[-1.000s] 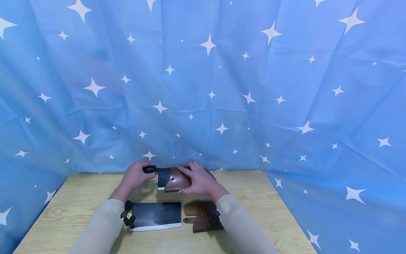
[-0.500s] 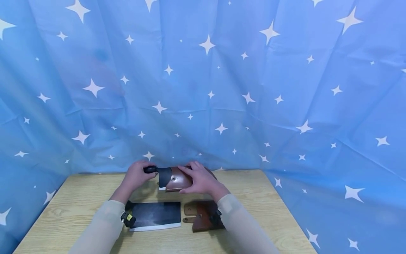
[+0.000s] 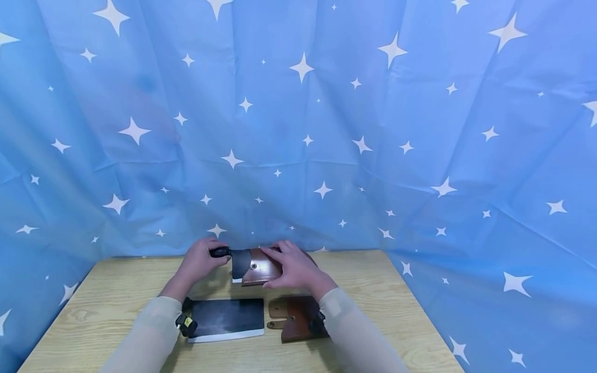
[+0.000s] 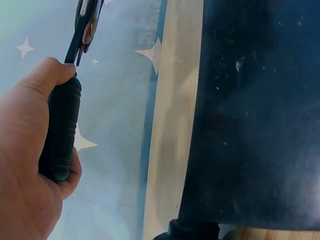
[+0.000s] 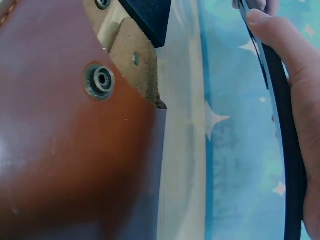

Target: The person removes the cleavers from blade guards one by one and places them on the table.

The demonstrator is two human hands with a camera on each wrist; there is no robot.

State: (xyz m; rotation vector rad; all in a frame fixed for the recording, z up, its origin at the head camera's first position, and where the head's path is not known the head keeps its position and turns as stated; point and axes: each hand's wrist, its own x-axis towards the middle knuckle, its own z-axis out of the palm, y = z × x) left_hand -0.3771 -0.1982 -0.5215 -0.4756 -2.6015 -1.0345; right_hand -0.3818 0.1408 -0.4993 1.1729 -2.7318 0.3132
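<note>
Toward the back of the table, my left hand (image 3: 199, 260) grips the black handle (image 4: 62, 127) of a cleaver (image 3: 240, 263). Most of its blade sits inside a brown leather sheath (image 3: 261, 270); a dark strip near the handle and a bit of pale edge stay exposed. My right hand (image 3: 298, 268) holds that sheath, thumb on the front face and fingers over the top. The right wrist view shows the sheath edge-on beside the right hand (image 5: 300, 85). A second cleaver (image 3: 227, 317) lies bare below the hands, its handle hidden by the left wrist.
A second brown leather sheath (image 3: 300, 324) with snap straps lies right of the bare cleaver, partly behind the right wrist. Both rest on a wooden table (image 3: 121, 300). A blue star-patterned cloth (image 3: 298, 129) hangs right behind the table's back edge.
The head view has shifted slightly. Both hands keep their hold, and the amount of blade showing outside the sheath looks the same.
</note>
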